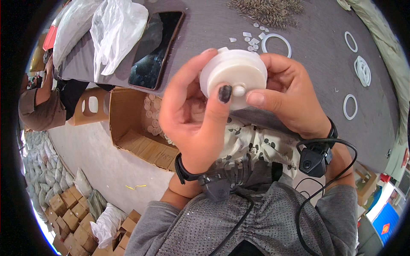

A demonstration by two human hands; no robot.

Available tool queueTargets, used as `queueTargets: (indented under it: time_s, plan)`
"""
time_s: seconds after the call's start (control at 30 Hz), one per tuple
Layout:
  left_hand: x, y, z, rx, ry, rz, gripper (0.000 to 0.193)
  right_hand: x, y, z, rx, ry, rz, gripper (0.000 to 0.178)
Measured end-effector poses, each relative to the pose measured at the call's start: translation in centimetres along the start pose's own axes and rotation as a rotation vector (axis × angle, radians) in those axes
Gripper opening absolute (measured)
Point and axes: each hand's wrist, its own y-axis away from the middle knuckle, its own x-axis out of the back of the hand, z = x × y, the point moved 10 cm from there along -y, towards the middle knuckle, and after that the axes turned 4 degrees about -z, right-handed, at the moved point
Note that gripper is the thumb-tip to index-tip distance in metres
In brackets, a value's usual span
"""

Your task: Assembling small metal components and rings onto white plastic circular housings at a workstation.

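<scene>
Between my two hands, above the near edge of the grey-covered table, is a round white plastic lid (237,70) with a small knob at its centre. My left hand (192,117) wraps around its left side, the dark-marked thumb pressing beside the knob. Gripping the right rim, my right hand (297,94) has its thumb on the lid's face, just right of the knob. The lid's far side and several fingertips are hidden. Just beyond the lid, a white ring (288,46) lies on the table near small translucent discs and scraps (255,42).
More white rings (363,71) lie to the right. A brown bristly bundle (269,10) is at the back; a phone (157,49) and plastic bags (115,36) lie left. Below, a cardboard box (143,147) holds round translucent pieces. Another person (45,104) sits far left. Cables hang from my wrist cameras.
</scene>
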Motion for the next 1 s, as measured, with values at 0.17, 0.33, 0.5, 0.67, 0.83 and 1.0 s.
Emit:
queueTargets:
  time_s: [0.17,0.33,0.5,0.67,0.83,1.0]
  plan:
    - [-0.1,0.3,0.7,-0.028,-0.092,-0.023,0.046,-0.2,0.2,-0.7,0.047,0.076,-0.02,0.029]
    - [-0.5,0.3,1.1,-0.077,-0.046,-0.071,0.037,-0.1,0.4,-0.7,0.046,0.057,0.009,0.026]
    - [-0.8,0.4,1.0,-0.067,-0.055,-0.103,0.036,0.4,0.6,-0.7,0.1,0.077,0.027,0.024]
    - [-0.9,0.6,1.0,-0.06,-0.026,-0.092,0.035,0.3,0.8,-1.1,0.061,0.128,0.048,0.025]
    - [-1.3,0.6,1.6,-0.116,-0.049,-0.148,0.034,0.3,0.9,-1.8,0.112,0.28,0.06,0.026]
    - [-1.5,0.5,2.3,-0.147,-0.099,-0.191,0.034,0.5,0.6,-1.2,-0.069,0.264,0.092,0.04]
